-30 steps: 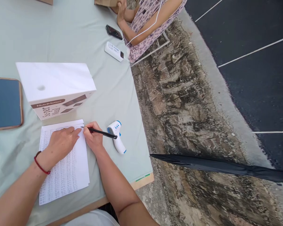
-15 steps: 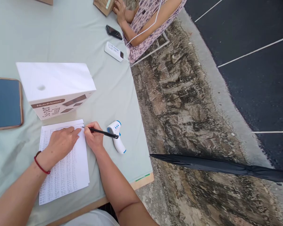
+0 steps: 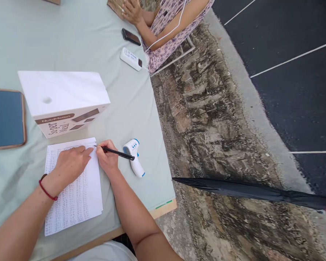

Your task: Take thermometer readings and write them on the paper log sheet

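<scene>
While the left hand point(image 3: 70, 163) lies palm-down on the paper sheets point(image 3: 93, 195), the right hand point(image 3: 106, 157) has a black pen point(image 3: 121, 153) pinched close to its tip. Head view, the only one. Left: fingers nearly together, nothing gripped; probably pinning the sheets against sliding. Right: narrow pinch, pen tip at the sheets' far right corner, barrel leaning out right; low grip looks chosen for fine control. Sheets lie in front of the person, columns of small marks, unreadable from here.

White box point(image 3: 65, 88) stands just beyond the sheets, probably put there to leave the near side free. Thermometer gun point(image 3: 137, 167) lies right of the right hand, handle toward the person; pen's back end overlaps it in view, contact unclear. Tablet point(image 3: 5, 119) flat at the left, cut by the frame.

Surface: bench point(image 3: 165, 209) under a creased pale green cloth point(image 3: 141, 108), bare wood at the near right corner. Farther up, white gadget point(image 3: 130, 59) near a dark phone point(image 3: 131, 37). Another person's hand point(image 3: 132, 12) is at a brown package point(image 3: 115, 8); touch unclear.

Room: looks outdoors. Rough stained ground point(image 3: 195, 119), then black paving point(image 3: 285, 61) with white lines.
</scene>
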The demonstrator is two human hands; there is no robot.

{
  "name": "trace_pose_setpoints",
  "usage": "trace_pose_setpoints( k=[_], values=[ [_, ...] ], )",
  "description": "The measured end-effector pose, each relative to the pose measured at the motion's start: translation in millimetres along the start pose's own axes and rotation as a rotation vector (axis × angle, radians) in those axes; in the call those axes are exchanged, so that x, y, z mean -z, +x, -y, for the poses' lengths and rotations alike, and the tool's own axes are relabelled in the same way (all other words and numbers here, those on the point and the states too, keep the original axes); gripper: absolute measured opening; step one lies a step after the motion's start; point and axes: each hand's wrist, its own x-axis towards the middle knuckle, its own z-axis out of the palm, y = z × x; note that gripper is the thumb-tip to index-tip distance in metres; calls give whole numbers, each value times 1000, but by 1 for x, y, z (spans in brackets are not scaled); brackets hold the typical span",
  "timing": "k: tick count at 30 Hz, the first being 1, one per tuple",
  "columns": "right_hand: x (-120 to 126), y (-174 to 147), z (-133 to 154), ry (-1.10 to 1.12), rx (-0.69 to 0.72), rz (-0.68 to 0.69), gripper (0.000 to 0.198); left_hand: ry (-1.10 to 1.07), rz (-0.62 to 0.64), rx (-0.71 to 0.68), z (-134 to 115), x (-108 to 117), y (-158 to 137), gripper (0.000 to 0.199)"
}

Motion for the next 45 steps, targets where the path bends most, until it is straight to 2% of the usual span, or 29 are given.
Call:
trace_pose_setpoints(
  k=[13, 29, 33, 35, 36, 38, 42, 43, 45],
  values=[
    [2, -1, -2, 13, 17, -39, 18, 43, 55, 4, -1, 2, 1, 32],
    [0, -1, -2, 18, 40, -59, 18, 20, -21, -13, 2, -4, 0, 26],
    [0, -2, -6, 37, 70, -94, 18, 12, -86, -36, 5, -12, 1, 23],
    [0, -4, -7, 45, 107, -160, 19, -19, -190, -81, 8, -18, 1, 21],
    [1, -4, -8, 36, 134, -195, 19, -52, -282, -119, 9, -20, 0, 19],
    [5, -3, -9, -24, 219, -222, 19, -147, -554, -209, 12, -21, 0, 17],
    [22, 2, -15, -267, 471, -112, 23, -322, -1168, -332, 25, -8, -3, 16],
    [27, 4, -18, -333, 515, -71, 28, -354, -1276, -331, 30, -4, -3, 15],
    [35, 8, -24, -458, 557, 13, 43, -416, -1407, -220, 41, 1, -4, 9]
  ],
)
